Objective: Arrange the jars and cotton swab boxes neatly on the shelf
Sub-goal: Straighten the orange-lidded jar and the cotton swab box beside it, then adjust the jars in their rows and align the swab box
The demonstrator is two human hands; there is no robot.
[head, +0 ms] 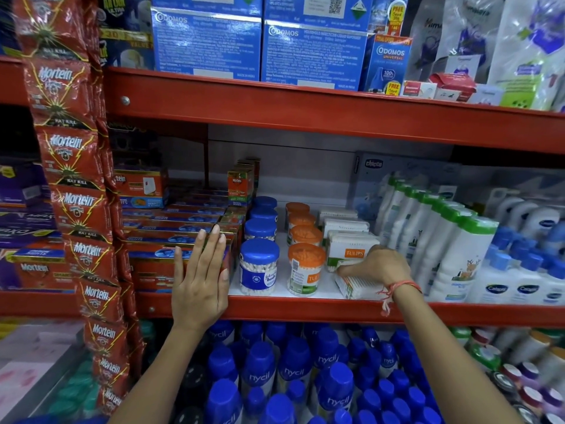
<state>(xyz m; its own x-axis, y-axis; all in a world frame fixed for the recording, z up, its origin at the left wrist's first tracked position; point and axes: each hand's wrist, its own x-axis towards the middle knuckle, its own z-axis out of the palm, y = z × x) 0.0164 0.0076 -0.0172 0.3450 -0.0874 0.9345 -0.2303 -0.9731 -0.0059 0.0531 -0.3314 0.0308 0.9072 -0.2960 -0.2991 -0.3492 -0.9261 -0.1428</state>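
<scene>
On the middle shelf (275, 310) a row of blue-lidded swab jars (258, 267) runs front to back. Beside it on the right stands a row of orange-lidded jars (305, 270). Further right, white Tulips cotton swab boxes (351, 246) are lined up toward the back. My right hand (374, 266) grips a clear flat swab box (356, 287) lying at the shelf's front edge, in front of those boxes. My left hand (200, 276) is flat, fingers together and pointing up, against the red Mortein cartons (159, 261) left of the blue jars, holding nothing.
White lotion bottles with green caps (452, 255) and blue-capped bottles (526, 276) crowd the shelf's right side. A hanging strip of red Mortein sachets (76, 179) hangs at the left. Blue-capped powder bottles (293, 371) fill the shelf below. Blue Odomos cartons (260, 47) sit above.
</scene>
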